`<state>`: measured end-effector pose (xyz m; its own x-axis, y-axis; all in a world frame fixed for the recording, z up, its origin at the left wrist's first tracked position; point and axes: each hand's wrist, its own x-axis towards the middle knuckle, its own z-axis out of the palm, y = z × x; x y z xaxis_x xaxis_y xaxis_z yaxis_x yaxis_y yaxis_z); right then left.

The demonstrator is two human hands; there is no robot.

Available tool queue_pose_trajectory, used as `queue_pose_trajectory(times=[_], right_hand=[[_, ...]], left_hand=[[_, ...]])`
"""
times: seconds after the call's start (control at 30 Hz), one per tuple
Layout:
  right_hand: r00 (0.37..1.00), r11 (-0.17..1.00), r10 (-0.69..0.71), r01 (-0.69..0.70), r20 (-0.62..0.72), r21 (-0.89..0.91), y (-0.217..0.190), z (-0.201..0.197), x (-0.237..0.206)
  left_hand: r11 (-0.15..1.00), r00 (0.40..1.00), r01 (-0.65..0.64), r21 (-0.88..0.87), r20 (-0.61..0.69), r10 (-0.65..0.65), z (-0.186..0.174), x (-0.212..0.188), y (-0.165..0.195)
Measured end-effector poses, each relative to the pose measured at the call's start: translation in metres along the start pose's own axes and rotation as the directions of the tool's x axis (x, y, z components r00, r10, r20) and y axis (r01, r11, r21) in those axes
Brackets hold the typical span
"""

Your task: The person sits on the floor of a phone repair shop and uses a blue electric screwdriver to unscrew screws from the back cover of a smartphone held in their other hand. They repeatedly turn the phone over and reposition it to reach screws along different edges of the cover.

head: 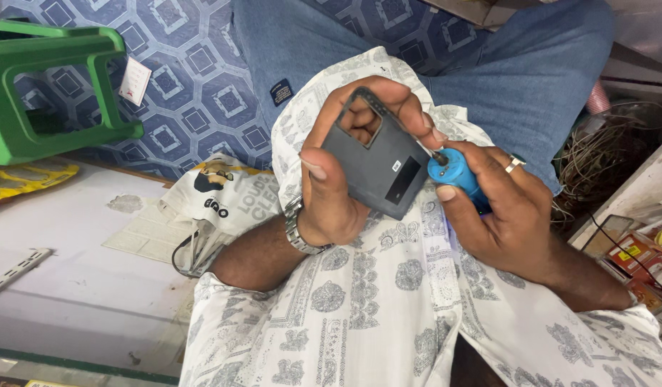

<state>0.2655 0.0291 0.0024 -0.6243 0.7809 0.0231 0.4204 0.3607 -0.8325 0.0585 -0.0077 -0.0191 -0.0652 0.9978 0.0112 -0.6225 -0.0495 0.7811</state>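
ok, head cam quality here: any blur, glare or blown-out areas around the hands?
Head view: even, soft light, no hard shadows; the left hand, the dark grey flat plastic panel and the right hand on the blue-handled screwdriver are sharp. No glare on the panel. The white counter at lower left is bright and a little soft; the top right corner is washed out.

There is one view only, from a camera worn on the person's head. It looks steeply down over the patterned white shirt (pixel 359 315) onto the lap, and it sits close. The grey phone back cover (pixel 377 168) lies near the middle of the frame. Left of that cover the view takes in a pale worktop (pixel 73 287). Above and left of it stands a green plastic stool (pixel 44 86) on blue patterned flooring (pixel 194 79).
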Motion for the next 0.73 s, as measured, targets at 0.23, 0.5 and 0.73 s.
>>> queue_pose_trajectory(times=[0.23, 0.5, 0.73], right_hand=[[1.0, 1.0, 0.001, -0.001, 0.002, -0.009, -0.0013, -0.0005, -0.0001], [1.0, 1.0, 0.017, -0.017, -0.005, -0.019, -0.0004, 0.002, -0.0037], [1.0, 0.999, 0.009, -0.009, -0.01, -0.033, 0.0009, 0.0023, -0.0045]], left_hand=[[1.0, 1.0, 0.014, -0.009, 0.003, -0.014, 0.0007, -0.0018, -0.0001], [1.0, 1.0, 0.01, -0.015, 0.005, -0.01, 0.0005, -0.0046, -0.0057], [0.999, 1.0, 0.009, -0.046, 0.008, -0.009, 0.0081, -0.0035, -0.0023]])
